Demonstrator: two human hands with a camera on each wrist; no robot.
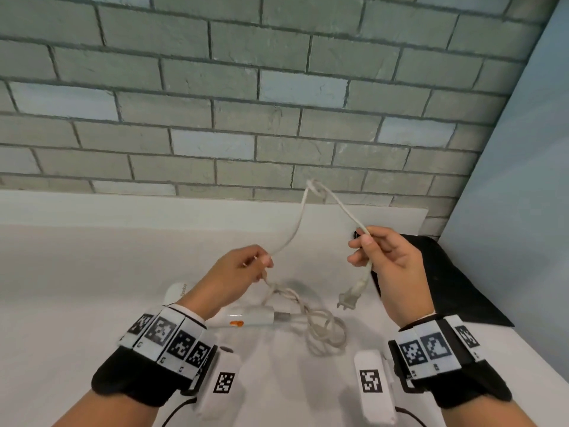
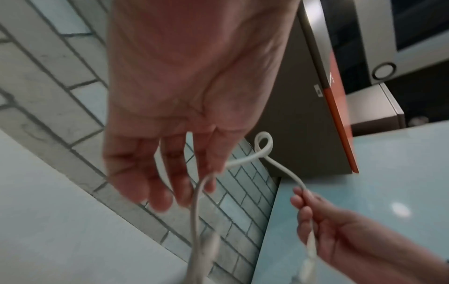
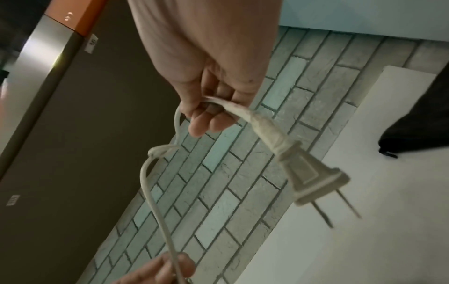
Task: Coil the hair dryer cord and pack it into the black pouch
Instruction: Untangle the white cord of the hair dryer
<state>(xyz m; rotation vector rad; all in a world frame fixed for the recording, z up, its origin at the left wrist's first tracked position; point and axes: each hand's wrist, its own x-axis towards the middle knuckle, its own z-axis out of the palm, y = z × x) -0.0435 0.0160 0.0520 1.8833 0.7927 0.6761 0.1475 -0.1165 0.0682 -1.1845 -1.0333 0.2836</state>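
Note:
A white hair dryer (image 1: 246, 317) lies on the white table (image 1: 61, 288), partly hidden by my left wrist. Its white cord (image 1: 294, 223) rises between my hands in an arch with a small kinked loop (image 1: 314, 184) at the top. My left hand (image 1: 261, 261) pinches the cord above a tangled heap (image 1: 320, 331) of it on the table. My right hand (image 1: 361, 245) pinches the cord just behind the two-pin plug (image 1: 349, 298), which hangs below it. The plug (image 3: 308, 178) shows large in the right wrist view. The black pouch (image 1: 446, 278) lies flat at the right.
A grey brick wall (image 1: 246, 103) rises behind the table. A pale panel (image 1: 523, 180) closes the right side. In the wrist views a brown and orange cabinet (image 2: 303, 115) stands beyond the hands.

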